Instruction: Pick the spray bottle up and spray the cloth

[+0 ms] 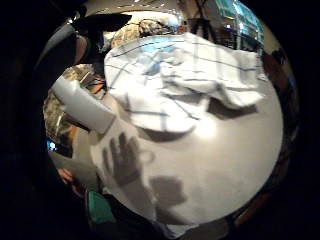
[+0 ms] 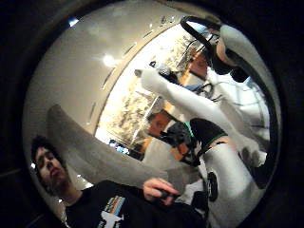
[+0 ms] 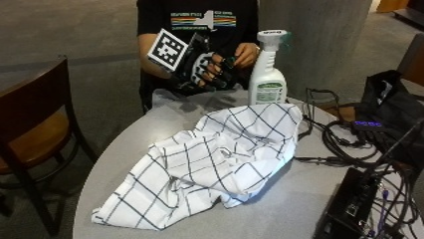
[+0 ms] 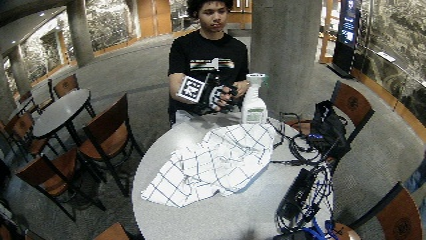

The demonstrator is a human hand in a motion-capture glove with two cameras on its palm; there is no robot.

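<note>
Public lobby or cafe: round tables (image 4: 60,112), wooden chairs (image 4: 110,132), concrete column (image 4: 285,47), carpet.

Dim indoor light from ceiling spots, hand shadow on table (image 1: 235,150), strong edge distortion, soft blur

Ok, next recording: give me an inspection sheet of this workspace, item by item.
Surface: round grey table.
Job's things: spray bottle upright at the table's far edge; checked cloth crumpled on the table, in front of it.
Clutter: black bag, black box.
Hand: gloved right hand raised beside the bottle, holding nothing; bare hand at its fingers.
Cables: tangle beside the cloth.
Surroundings: wooden chair, concrete pillar.
</note>
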